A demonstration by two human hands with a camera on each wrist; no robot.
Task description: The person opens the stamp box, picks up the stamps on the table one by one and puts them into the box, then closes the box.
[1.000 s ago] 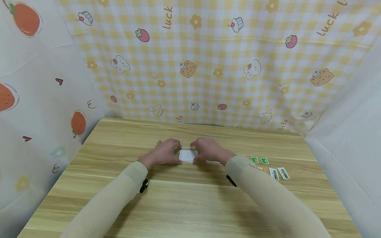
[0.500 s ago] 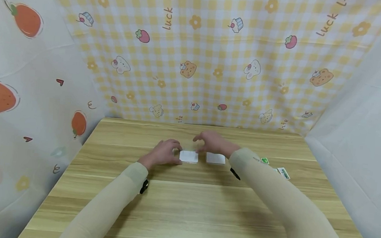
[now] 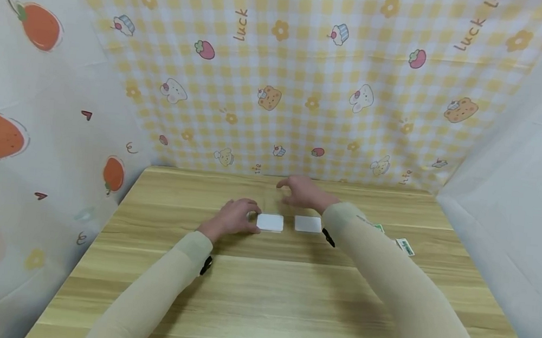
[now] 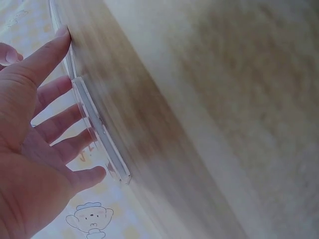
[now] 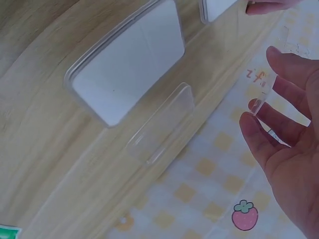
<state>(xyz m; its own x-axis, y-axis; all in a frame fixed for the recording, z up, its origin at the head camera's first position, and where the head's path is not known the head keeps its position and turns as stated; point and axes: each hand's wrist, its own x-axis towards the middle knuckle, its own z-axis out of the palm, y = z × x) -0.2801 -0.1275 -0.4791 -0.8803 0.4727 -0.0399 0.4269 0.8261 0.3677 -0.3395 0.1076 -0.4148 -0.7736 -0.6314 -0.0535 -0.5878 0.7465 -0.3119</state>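
Note:
In the head view my left hand holds the left end of a shallow clear plastic box with a white insert, thumb at its near edge and forefinger at its far edge. The left wrist view shows fingertips along a clear plastic rim. Farther back, my right hand is raised toward the curtain. It pinches a thin clear plastic lid between thumb and fingers. A second white-filled clear box lies below the right wrist. Beyond it, a loose clear lid lies on the tabletop in the right wrist view.
On the right, small green-printed stamp-like pieces lie on the wooden table, partly behind the right sleeve. A yellow-checked curtain hangs along the table's back edge. White cloths stand at both sides.
My right hand has left the left box and moved back toward the curtain with the clear lid. The white inserts show more fully now. My left hand has stayed in place.

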